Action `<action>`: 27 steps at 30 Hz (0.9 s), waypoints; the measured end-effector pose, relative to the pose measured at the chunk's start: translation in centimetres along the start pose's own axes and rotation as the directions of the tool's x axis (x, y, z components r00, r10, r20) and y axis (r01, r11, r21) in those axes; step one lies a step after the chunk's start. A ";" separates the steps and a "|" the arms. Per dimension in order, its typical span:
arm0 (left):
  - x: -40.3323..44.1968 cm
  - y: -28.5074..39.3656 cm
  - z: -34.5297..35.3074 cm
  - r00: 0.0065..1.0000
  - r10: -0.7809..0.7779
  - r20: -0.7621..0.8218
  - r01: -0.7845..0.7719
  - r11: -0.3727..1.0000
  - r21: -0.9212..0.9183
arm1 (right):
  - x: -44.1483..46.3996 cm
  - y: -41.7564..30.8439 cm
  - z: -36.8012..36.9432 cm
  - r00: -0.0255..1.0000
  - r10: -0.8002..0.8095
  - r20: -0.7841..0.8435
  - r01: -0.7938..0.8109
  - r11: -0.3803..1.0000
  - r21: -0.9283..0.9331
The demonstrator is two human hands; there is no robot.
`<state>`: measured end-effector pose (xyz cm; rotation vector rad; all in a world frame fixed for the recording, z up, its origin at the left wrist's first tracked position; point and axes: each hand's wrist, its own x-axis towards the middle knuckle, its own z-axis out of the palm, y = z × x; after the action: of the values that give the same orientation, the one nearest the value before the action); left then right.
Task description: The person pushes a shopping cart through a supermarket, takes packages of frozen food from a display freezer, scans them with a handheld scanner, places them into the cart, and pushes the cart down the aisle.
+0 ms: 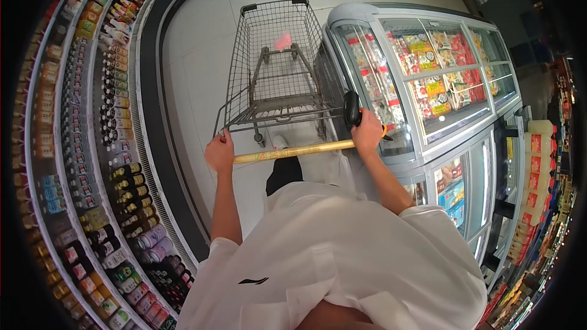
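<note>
A wire shopping cart point(278, 79) stands in front of me, its basket stretching away up the aisle. Its yellow handlebar point(293, 150) runs across, close to my body. My left hand point(220, 151) is closed around the bar's left end, where it meets the metal frame. At the right end, my right hand point(368, 132) grips the same bar. Beside that hand sits a black rounded piece point(351, 109); what it is I cannot make out. A pinkish-red patch point(283, 41) shows through the mesh near the far part of the basket.
Curved shelves of bottles and packs point(116, 116) line the left side. A glass-topped freezer point(422, 79) with bagged food stands close along the cart's right side. Farther right are large red-labelled jugs point(535, 171). Pale floor tiles point(195, 61) show around the cart.
</note>
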<state>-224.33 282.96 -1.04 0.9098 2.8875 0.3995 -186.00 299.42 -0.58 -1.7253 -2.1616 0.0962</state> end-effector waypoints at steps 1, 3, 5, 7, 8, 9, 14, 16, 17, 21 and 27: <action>2.5 0.7 0.0 1.000 0.006 -0.001 -0.006 1.000 -0.004 | 1.4 -0.8 0.9 1.000 0.008 0.001 -0.008 1.000 -0.008; 7.1 1.7 0.3 0.996 0.084 -0.007 -0.084 0.995 0.044 | 4.4 -2.7 2.5 1.000 0.000 -0.012 0.000 1.000 0.014; 12.1 2.7 1.0 0.994 0.107 0.011 -0.107 0.994 0.036 | 7.5 -4.6 4.2 1.000 0.023 -0.012 -0.023 1.000 0.002; 16.1 3.6 1.8 0.989 0.131 0.062 -0.133 0.990 0.042 | 10.2 -6.3 5.2 0.999 0.029 -0.028 -0.030 1.000 -0.008; 18.5 4.3 2.1 0.983 0.165 0.084 -0.170 0.983 0.062 | 11.7 -7.2 5.7 0.998 0.026 -0.053 -0.026 1.000 -0.002; 20.7 5.1 2.4 0.977 0.195 0.090 -0.202 0.976 0.080 | 13.4 -7.7 6.7 0.998 0.041 -0.042 -0.042 0.999 -0.012; 30.6 7.8 3.8 0.963 0.244 0.119 -0.255 0.962 0.093 | 20.1 -11.4 9.8 0.994 0.107 -0.029 -0.109 0.992 -0.063; 34.9 9.7 4.4 0.958 0.259 0.122 -0.271 0.958 0.095 | 23.6 -12.6 10.9 0.993 0.116 -0.035 -0.119 0.986 -0.112; 36.6 10.2 4.5 0.957 0.255 0.138 -0.271 0.956 0.111 | 25.1 -13.3 11.5 0.991 0.126 -0.051 -0.131 0.986 -0.107; 42.0 13.3 4.2 0.953 0.208 0.220 -0.237 0.965 0.115 | 29.8 -14.7 13.1 0.972 0.206 -0.109 -0.216 0.973 -0.083; 48.1 15.8 5.5 0.914 0.287 0.286 -0.334 0.933 0.134 | 35.2 -15.6 15.8 0.944 0.284 -0.168 -0.299 0.952 -0.071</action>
<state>-254.11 324.27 -2.27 1.3495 2.5685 0.0277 -211.97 331.85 -2.32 -2.0259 -1.8143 -0.0653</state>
